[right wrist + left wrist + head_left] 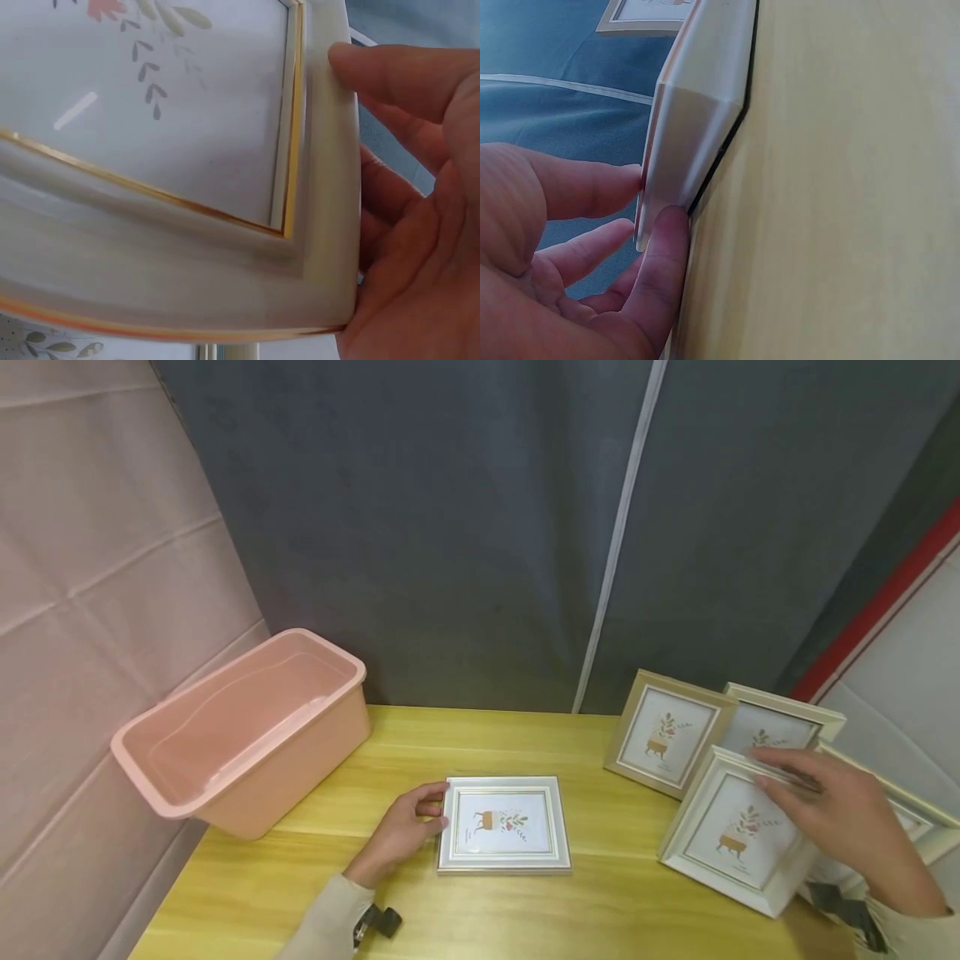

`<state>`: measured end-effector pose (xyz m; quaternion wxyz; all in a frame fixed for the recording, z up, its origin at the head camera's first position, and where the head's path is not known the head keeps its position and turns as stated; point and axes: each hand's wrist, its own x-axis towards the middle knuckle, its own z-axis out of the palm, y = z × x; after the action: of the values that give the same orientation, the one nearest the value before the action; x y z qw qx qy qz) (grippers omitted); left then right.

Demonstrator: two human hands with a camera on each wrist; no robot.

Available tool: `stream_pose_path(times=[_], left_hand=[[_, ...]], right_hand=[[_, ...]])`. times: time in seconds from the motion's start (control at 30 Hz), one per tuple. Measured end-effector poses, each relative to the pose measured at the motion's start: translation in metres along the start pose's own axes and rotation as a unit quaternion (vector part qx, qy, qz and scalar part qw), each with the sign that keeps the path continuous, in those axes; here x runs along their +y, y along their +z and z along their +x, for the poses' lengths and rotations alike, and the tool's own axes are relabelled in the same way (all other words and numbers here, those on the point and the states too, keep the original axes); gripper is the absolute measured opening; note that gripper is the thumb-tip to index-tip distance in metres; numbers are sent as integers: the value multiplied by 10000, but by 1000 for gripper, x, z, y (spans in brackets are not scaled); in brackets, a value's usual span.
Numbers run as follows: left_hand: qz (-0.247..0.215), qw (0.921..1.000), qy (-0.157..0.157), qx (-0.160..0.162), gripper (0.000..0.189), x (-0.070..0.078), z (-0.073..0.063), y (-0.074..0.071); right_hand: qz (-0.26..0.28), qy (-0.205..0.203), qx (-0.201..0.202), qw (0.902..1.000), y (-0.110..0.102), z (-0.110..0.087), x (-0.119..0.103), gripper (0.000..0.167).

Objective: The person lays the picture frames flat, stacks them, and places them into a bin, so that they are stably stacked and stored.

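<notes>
A white picture frame (504, 824) lies face up on the wooden table, its plant print turned sideways. My left hand (408, 827) holds that frame at its left edge; in the left wrist view, fingertips (667, 232) press against its side wall. To the right, a second white picture frame (738, 831) leans upright, and my right hand (847, 810) grips its upper right edge. In the right wrist view the thumb (405, 75) lies against the front border of this frame, while the other fingers are partly hidden behind it.
Behind the right hand stand a tan frame (669, 732), a cream frame (783, 714) and another pale frame (926, 818), partly overlapped. A pink plastic bin (285, 760) sits at the table's left. A dark grey curtain (450, 527) hangs along the back.
</notes>
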<state>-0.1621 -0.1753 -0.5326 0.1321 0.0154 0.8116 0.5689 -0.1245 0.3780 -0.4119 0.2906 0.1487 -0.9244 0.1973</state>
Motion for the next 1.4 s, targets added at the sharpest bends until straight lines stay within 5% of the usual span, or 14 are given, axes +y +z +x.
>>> stream_pose_path(times=[0.2, 0.53, 0.87, 1.07, 1.4], left_hand=[[-28, 10000, 43, -17, 56, 1, 0, 0], [19, 10000, 70, -5, 55, 2, -1, 1], [76, 9999, 61, 35, 57, -2, 0, 1], [105, 9999, 102, 60, 57, -3, 1, 0], [66, 9999, 61, 91, 57, -3, 1, 1]], right_hand=[[-88, 73, -164, 9998, -5, 2, 4, 47], [-197, 254, -1051, 9939, -16, 1, 8, 40], [244, 1179, -2189, 9683, -29, 2, -9, 50], [547, 1438, -1925, 9691, -29, -1, -19, 51], [1611, 974, -1035, 9767, -20, -2, -37, 46]])
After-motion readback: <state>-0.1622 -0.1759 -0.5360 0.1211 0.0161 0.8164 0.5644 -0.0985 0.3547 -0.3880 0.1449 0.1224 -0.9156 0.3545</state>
